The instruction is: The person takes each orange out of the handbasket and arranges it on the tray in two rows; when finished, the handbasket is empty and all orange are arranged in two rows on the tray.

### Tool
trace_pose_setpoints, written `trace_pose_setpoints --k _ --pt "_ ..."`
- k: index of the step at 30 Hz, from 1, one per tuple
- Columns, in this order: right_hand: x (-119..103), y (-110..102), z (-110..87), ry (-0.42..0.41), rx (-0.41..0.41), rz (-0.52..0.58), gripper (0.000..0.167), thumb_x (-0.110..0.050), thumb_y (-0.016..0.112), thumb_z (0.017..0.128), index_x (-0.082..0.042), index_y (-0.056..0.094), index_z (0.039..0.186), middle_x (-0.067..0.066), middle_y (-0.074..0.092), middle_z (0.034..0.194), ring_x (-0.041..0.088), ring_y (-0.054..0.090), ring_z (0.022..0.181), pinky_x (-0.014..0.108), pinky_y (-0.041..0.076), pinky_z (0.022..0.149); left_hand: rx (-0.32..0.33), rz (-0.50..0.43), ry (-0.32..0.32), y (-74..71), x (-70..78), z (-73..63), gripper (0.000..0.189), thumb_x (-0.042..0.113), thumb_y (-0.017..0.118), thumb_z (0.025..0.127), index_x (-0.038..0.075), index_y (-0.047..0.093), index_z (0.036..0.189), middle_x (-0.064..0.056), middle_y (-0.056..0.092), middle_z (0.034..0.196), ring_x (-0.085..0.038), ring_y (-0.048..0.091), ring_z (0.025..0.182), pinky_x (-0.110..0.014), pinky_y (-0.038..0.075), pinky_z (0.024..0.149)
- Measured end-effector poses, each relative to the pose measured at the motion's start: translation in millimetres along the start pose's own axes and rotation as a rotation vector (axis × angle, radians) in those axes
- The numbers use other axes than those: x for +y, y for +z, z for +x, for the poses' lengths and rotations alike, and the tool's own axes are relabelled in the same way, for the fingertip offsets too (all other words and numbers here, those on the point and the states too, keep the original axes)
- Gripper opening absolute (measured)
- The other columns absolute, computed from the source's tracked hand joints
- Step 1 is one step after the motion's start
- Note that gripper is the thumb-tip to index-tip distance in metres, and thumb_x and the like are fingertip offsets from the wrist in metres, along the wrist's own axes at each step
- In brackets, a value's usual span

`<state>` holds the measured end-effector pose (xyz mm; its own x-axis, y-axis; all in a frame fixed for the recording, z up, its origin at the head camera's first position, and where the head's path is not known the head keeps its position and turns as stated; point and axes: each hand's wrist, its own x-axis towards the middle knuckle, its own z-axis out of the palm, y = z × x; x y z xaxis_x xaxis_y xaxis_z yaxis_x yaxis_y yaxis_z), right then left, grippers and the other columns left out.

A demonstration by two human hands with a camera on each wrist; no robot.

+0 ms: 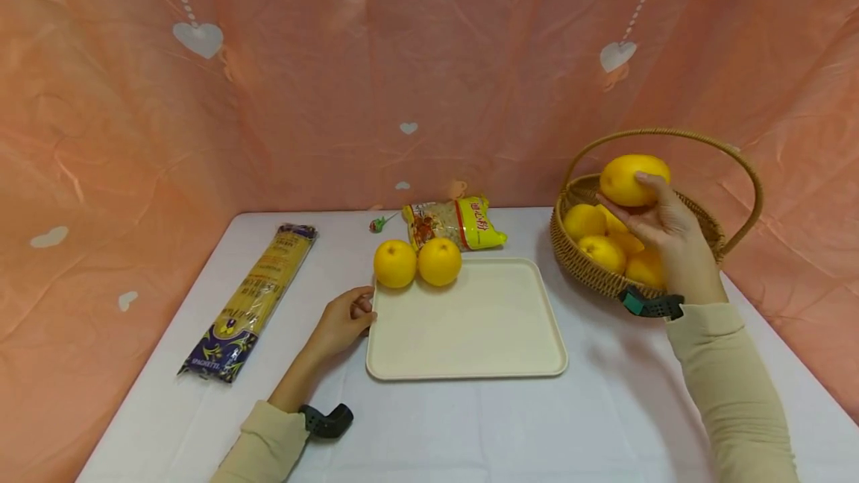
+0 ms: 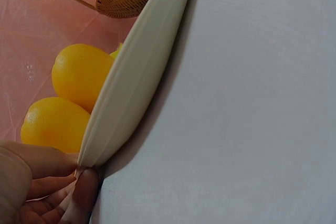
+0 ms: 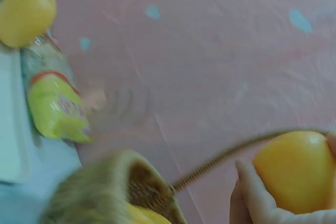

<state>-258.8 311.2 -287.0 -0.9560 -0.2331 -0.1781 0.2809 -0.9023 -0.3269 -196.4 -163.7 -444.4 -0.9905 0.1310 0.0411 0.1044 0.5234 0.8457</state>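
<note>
In the head view, my right hand (image 1: 671,233) grips an oval yellow fruit (image 1: 634,179) above a wicker basket (image 1: 584,270). The right wrist view shows this fruit (image 3: 296,171) between the thumb and fingers. Inside the basket lie several more yellow fruits (image 1: 602,253). My left hand (image 1: 341,323) pinches the left edge of a cream rectangular tray (image 1: 470,326); the left wrist view shows the tray rim (image 2: 126,87) between thumb and fingers. Two yellow fruits (image 1: 394,264) sit side by side at the tray's far left corner.
Behind the tray lies a yellow-ended food packet (image 1: 456,223), beside a small wrapped lollipop (image 1: 377,225). A long spaghetti pack (image 1: 251,304) lies on the left of the white table. The basket's tall handle (image 1: 678,133) arches over the held fruit. A pink curtain (image 1: 403,80) hangs behind.
</note>
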Motion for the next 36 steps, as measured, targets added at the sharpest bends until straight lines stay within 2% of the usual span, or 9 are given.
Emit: trace_pose_setpoints --k 2,5,8,10,12,14,20,30,36 --pt "13.9 0.6 0.8 -0.047 -0.096 -0.195 0.042 0.007 0.047 0.09 -0.016 0.045 0.125 0.008 0.048 0.121 0.032 0.054 0.108 0.044 0.044 0.095 -0.002 -0.003 -0.004 0.2 0.2 0.3 0.045 -0.004 0.062 0.083 -0.008 0.05 0.126 -0.012 0.056 0.088 -0.015 0.054 0.069 -0.024 0.051 0.058" --pt "34.2 4.5 4.5 -0.173 -0.148 -0.597 0.047 0.009 0.051 0.088 -0.017 0.042 0.126 0.006 0.045 0.118 0.023 0.054 0.1 0.036 0.051 0.083 -0.004 -0.006 -0.005 0.2 -0.4 0.6 0.045 -0.004 0.062 0.083 -0.008 0.05 0.126 -0.012 0.056 0.088 -0.015 0.054 0.068 -0.024 0.051 0.057" --pt "53.7 9.4 4.3 -0.316 -0.067 -1.103 0.061 -0.002 0.065 0.084 -0.026 0.036 0.132 0.002 0.04 0.122 0.017 0.049 0.101 0.023 0.049 0.077 -0.005 -0.006 0.0 0.1 -0.3 0.6 0.044 -0.003 0.062 0.083 -0.008 0.05 0.126 -0.012 0.056 0.087 -0.015 0.054 0.068 -0.024 0.051 0.057" --pt "65.0 12.0 5.3 -0.366 -0.027 -1.379 0.071 -0.01 0.071 0.081 -0.028 0.032 0.138 0.002 0.037 0.129 0.019 0.045 0.105 0.022 0.047 0.079 -0.007 -0.01 0.002 0.0 0.0 0.3 0.045 -0.003 0.062 0.083 -0.008 0.05 0.125 -0.012 0.056 0.087 -0.015 0.054 0.068 -0.024 0.051 0.057" --pt "75.5 13.5 7.7 -0.405 -0.022 -1.604 0.079 -0.017 0.076 0.078 -0.028 0.03 0.141 0.004 0.034 0.134 0.021 0.046 0.108 0.026 0.047 0.082 -0.006 -0.011 0.0 0.1 0.5 -0.3 0.045 -0.003 0.062 0.083 -0.009 0.05 0.125 -0.012 0.056 0.087 -0.015 0.054 0.068 -0.024 0.051 0.057" --pt "85.0 13.6 12.2 -0.452 -0.082 -1.723 0.082 -0.018 0.078 0.074 -0.024 0.032 0.142 0.008 0.034 0.136 0.026 0.046 0.109 0.035 0.047 0.086 -0.007 -0.009 -0.002 0.2 0.8 -0.6 0.045 -0.003 0.062 0.083 -0.009 0.05 0.126 -0.012 0.056 0.087 -0.015 0.054 0.068 -0.024 0.051 0.057" --pt "110.2 8.6 27.7 -0.588 -0.25 -1.94 0.084 -0.017 0.084 0.066 -0.014 0.041 0.138 0.012 0.043 0.129 0.029 0.043 0.109 0.05 0.041 0.088 -0.002 -0.012 -0.004 -0.1 0.7 -0.7 0.045 -0.004 0.061 0.083 -0.008 0.05 0.126 -0.012 0.057 0.088 -0.015 0.054 0.069 -0.024 0.052 0.058" --pt "145.4 -19.1 49.6 -0.543 -0.419 -2.034 0.081 -0.01 0.083 0.063 -0.005 0.044 0.134 0.018 0.047 0.128 0.033 0.043 0.112 0.053 0.038 0.093 0.001 -0.01 0.011 -0.2 -0.2 -1.7 0.045 -0.004 0.062 0.082 -0.008 0.05 0.125 -0.013 0.057 0.087 -0.016 0.055 0.068 -0.024 0.052 0.057" --pt "157.8 -33.1 55.0 -0.51 -0.397 -2.065 0.078 -0.01 0.081 0.063 -0.005 0.045 0.132 0.022 0.049 0.12 0.036 0.047 0.106 0.054 0.042 0.087 -0.001 -0.013 -0.009 0.9 0.5 -0.4 0.045 -0.005 0.062 0.083 -0.008 0.05 0.126 -0.012 0.056 0.088 -0.015 0.055 0.069 -0.025 0.052 0.058"
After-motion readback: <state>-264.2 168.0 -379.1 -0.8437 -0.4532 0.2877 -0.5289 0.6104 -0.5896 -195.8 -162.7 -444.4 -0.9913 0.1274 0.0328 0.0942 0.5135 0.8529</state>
